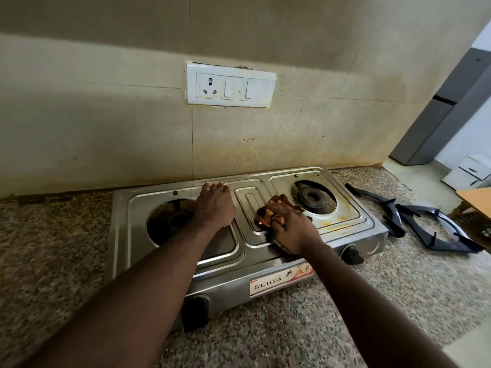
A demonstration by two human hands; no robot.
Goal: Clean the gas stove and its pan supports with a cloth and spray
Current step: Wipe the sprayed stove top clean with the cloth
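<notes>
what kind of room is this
Likely a home kitchen: a two-burner gas stove sits on a granite counter against a stained tiled wall, pan supports lie beside it, and the right hand holds a cloth on it.

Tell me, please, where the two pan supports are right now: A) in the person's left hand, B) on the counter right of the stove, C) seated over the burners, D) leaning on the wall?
B: both pan supports lie on the counter to the right of the stove, whose burners sit uncovered.

wall: white socket plate | speckled granite counter | far right: cardboard box
</notes>
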